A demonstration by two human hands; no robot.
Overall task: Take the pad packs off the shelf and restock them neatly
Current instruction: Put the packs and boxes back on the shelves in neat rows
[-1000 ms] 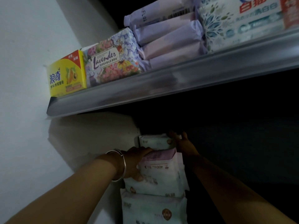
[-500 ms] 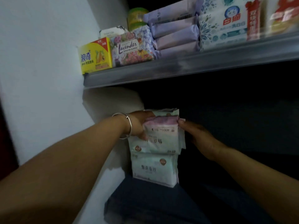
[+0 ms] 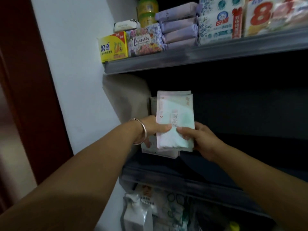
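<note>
**Both hands on an upright pad pack at the middle shelf**

Both forearms reach forward and slightly upward from the bottom corners of the view, meeting at a pale mint-and-pink pad pack (image 3: 175, 119) held upright in front of the dark middle shelf (image 3: 183, 165). The left hand (image 3: 154, 126) grips the pack's left edge, thumb laid across the front face and the other fingers curled behind it; a thin metal bangle (image 3: 141, 130) circles that wrist. The right hand (image 3: 199, 135) grips the lower right side, thumb pressing the front near the left thumb, remaining fingers wrapped round the back.

Directly behind and a little left of the held pack, more pad packs (image 3: 154, 105) stand against the shelf's left end (how many is hard to tell in the dim light, perhaps two or three), their lower edges showing beneath the left hand.

On the upper shelf (image 3: 191, 55), from left: a yellow soap box (image 3: 113, 46), a floral Lavender pack (image 3: 143, 40), a stack of lilac wrapped packs (image 3: 179, 25), and a white-and-blue detergent soap pack (image 3: 220, 20). Two green jars (image 3: 147, 11) sit stacked behind. Below the middle shelf, plastic-wrapped goods (image 3: 150, 209) are crowded together.
</note>
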